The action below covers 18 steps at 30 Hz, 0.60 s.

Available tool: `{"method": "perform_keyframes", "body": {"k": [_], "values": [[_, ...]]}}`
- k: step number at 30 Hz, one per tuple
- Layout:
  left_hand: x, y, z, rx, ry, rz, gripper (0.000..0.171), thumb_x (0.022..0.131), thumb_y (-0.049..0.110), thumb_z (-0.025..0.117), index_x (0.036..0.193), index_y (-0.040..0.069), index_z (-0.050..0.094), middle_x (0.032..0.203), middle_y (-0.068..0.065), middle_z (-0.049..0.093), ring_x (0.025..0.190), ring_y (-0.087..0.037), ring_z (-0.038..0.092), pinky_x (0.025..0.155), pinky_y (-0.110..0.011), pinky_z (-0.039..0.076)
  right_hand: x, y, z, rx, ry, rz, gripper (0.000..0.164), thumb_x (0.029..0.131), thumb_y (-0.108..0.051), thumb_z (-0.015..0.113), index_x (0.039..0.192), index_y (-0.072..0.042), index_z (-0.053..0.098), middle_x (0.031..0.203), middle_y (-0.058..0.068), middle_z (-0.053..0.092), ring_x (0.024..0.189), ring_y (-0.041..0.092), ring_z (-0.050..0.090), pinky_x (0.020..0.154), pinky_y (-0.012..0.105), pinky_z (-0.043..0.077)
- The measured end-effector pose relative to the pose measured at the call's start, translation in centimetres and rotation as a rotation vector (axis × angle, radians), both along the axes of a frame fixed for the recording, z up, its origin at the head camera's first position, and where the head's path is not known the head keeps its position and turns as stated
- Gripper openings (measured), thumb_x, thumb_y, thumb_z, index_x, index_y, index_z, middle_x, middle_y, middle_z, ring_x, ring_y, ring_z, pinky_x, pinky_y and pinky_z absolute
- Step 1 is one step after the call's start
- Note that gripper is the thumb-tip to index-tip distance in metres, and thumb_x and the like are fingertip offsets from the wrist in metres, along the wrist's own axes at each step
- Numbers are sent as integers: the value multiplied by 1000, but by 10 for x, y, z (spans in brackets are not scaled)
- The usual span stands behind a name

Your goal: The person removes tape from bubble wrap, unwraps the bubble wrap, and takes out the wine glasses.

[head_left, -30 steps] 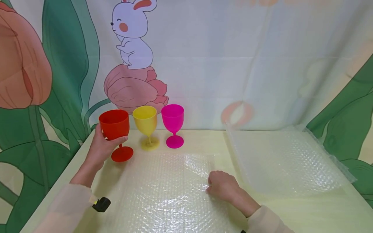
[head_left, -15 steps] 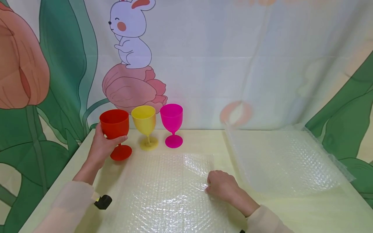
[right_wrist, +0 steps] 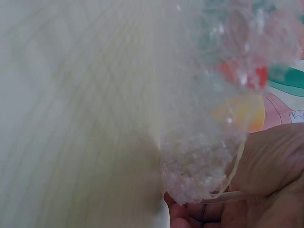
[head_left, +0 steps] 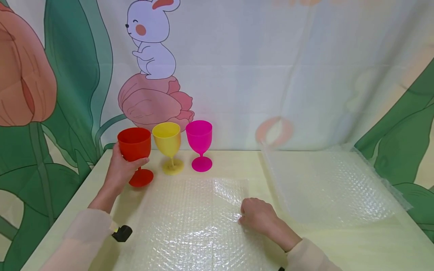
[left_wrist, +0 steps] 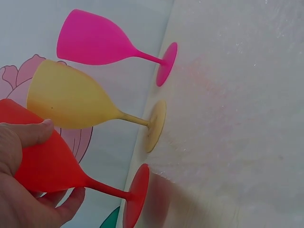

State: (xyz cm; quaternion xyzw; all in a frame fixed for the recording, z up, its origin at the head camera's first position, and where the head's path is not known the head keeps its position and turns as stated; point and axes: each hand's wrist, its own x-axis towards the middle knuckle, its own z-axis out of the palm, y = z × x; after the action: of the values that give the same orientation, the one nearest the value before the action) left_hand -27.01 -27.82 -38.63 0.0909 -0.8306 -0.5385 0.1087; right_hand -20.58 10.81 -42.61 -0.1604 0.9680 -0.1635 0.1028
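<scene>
My left hand grips the bowl of a red plastic goblet from its left side, thumb across the front. In the left wrist view the red goblet's foot shows at the table surface with a shadow beside it. A yellow goblet and a magenta goblet stand upright to its right. My right hand is curled at the right edge of a bubble wrap sheet. In the right wrist view, that bubble wrap runs into the curled fingers.
Another bubble wrap sheet lies at the right rear of the pale table. Behind the table hangs a printed cloth with a rabbit and tulips. A small black device sits at the left sleeve.
The red goblet's bowl has shifted slightly right toward the yellow goblet, with my left hand on it. My right hand stays in place; the head view has drifted a little.
</scene>
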Motion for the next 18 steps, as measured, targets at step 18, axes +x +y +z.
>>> {"method": "perform_keyframes", "body": {"k": [18], "values": [[-10,-5,-7,24,-15,35,98,93,11,75,162,14,5,161,-17,28,145,-39,30,107,-54,45,-3,0,-2,6,-12,-12,16,84,-14,84,91,-5,73,92,2,70,75,15,56,65,40,53]]}}
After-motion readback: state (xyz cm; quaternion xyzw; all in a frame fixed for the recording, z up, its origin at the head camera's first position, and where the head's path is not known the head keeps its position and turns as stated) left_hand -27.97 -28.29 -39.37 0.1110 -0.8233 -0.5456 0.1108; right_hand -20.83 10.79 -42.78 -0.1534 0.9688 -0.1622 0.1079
